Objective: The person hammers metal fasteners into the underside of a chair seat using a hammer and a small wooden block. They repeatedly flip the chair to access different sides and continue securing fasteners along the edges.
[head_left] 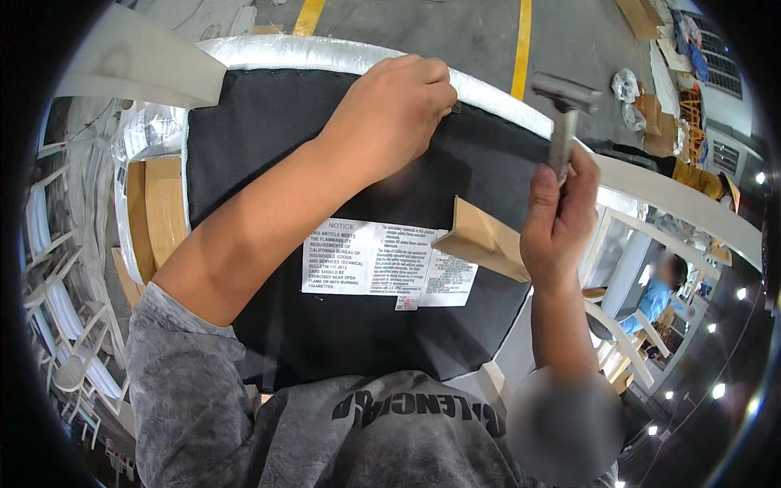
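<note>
Before me lies the black fabric underside [382, 333] of an upholstered seat, edged with shiny white wrapping [325, 54]. My left hand [399, 114] reaches across it to the far edge. Its fingers are closed there on something small and dark that I cannot make out. Off to the right, my right hand [561, 215] grips a hammer [563, 134] by its handle, with the metal head raised and slightly blurred. A folded piece of cardboard [482, 240] rests on the fabric by my right hand, beside a white printed label [342, 260] and partly over it.
White frame parts flank the seat at the upper left [138, 61] and right [667, 191]. A cardboard box [163, 211] stands at the left, near several white chair frames [77, 366]. Yellow lines [521, 49] mark the floor beyond. Another person [651, 301] in blue is at the far right.
</note>
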Demonstrator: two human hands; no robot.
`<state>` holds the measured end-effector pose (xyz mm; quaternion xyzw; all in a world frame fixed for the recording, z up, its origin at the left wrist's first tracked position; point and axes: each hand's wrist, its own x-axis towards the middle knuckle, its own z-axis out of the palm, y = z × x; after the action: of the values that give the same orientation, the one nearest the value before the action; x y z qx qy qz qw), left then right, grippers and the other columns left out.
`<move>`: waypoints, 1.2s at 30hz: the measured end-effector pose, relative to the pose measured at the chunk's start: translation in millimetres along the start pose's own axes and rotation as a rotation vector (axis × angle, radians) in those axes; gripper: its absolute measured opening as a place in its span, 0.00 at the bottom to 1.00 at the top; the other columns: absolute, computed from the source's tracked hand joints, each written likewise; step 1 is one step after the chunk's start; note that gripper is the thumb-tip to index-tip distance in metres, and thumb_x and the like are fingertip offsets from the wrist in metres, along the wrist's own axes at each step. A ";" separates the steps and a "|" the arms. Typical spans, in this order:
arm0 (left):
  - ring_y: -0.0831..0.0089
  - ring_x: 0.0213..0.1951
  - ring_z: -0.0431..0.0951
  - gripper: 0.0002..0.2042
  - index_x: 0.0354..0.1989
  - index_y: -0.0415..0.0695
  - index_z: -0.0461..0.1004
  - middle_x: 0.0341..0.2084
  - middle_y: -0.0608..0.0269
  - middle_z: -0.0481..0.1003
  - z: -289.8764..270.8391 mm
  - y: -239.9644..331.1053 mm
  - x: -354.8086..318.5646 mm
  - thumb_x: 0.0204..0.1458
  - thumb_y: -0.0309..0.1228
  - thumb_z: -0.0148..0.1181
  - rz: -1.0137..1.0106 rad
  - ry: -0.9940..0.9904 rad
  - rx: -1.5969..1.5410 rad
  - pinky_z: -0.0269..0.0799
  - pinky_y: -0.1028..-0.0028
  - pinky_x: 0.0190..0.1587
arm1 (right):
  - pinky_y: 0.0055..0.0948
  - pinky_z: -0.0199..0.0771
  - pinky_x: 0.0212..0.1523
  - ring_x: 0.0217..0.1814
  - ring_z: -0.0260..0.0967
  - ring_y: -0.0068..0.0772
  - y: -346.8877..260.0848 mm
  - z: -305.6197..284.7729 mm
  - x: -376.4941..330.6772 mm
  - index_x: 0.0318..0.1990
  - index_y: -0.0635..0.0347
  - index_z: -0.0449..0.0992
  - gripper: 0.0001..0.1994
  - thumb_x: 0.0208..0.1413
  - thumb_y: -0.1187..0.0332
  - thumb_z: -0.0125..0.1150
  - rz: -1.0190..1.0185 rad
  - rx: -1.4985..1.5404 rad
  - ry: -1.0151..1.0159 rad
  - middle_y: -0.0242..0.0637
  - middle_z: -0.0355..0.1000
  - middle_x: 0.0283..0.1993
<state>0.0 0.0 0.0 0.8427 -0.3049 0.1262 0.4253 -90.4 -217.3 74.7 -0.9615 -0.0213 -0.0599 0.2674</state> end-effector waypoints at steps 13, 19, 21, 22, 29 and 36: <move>0.54 0.41 0.76 0.06 0.33 0.37 0.76 0.35 0.57 0.76 3.1 -2.0 1.0 0.48 0.22 0.66 0.030 0.032 -0.018 0.73 0.61 0.46 | 0.36 0.75 0.33 0.29 0.77 0.49 -3.3 2.9 23.5 0.58 0.62 0.70 0.16 0.65 0.69 0.58 -0.208 -0.166 -0.137 0.51 0.76 0.31; 0.54 0.42 0.77 0.06 0.33 0.37 0.76 0.36 0.58 0.77 1.6 0.7 1.6 0.48 0.22 0.67 0.004 0.021 -0.002 0.73 0.61 0.47 | 0.45 0.75 0.37 0.36 0.76 0.60 -14.5 -16.1 23.4 0.57 0.58 0.71 0.15 0.65 0.69 0.57 -0.040 -0.038 -0.148 0.56 0.76 0.36; 0.54 0.42 0.77 0.07 0.34 0.37 0.76 0.36 0.58 0.77 2.4 1.8 2.6 0.47 0.21 0.67 0.002 0.022 -0.004 0.74 0.61 0.47 | 0.38 0.75 0.34 0.31 0.77 0.52 4.5 -0.5 23.6 0.59 0.58 0.70 0.15 0.65 0.70 0.56 -0.213 -0.149 -0.239 0.53 0.75 0.33; 0.54 0.42 0.77 0.07 0.34 0.37 0.76 0.36 0.58 0.77 2.2 1.3 1.8 0.47 0.21 0.67 -0.004 0.020 -0.014 0.74 0.61 0.47 | 0.31 0.74 0.33 0.28 0.76 0.40 5.4 -1.6 18.3 0.60 0.58 0.71 0.17 0.64 0.71 0.58 -0.136 -0.119 -0.278 0.50 0.74 0.31; 0.51 0.42 0.79 0.07 0.36 0.38 0.77 0.34 0.53 0.79 -11.7 -11.0 0.2 0.51 0.25 0.66 -0.053 -0.093 -0.045 0.74 0.61 0.46 | 0.34 0.78 0.37 0.34 0.78 0.40 31.2 -20.5 -0.6 0.54 0.58 0.77 0.17 0.57 0.70 0.68 -0.108 -0.072 -0.164 0.45 0.78 0.39; 0.48 0.35 0.81 0.08 0.34 0.36 0.82 0.30 0.44 0.80 -50.9 -22.0 -1.6 0.48 0.27 0.67 -0.051 -0.153 -0.141 0.76 0.61 0.40 | 0.37 0.77 0.49 0.46 0.77 0.45 -22.1 -13.2 -16.6 0.45 0.58 0.82 0.13 0.50 0.74 0.70 -0.365 -0.196 -0.082 0.38 0.78 0.41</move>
<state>14.7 51.0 16.0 0.8253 -0.3232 0.0286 0.4622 -109.9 -205.4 95.2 -0.9647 -0.2002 -0.0698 0.1563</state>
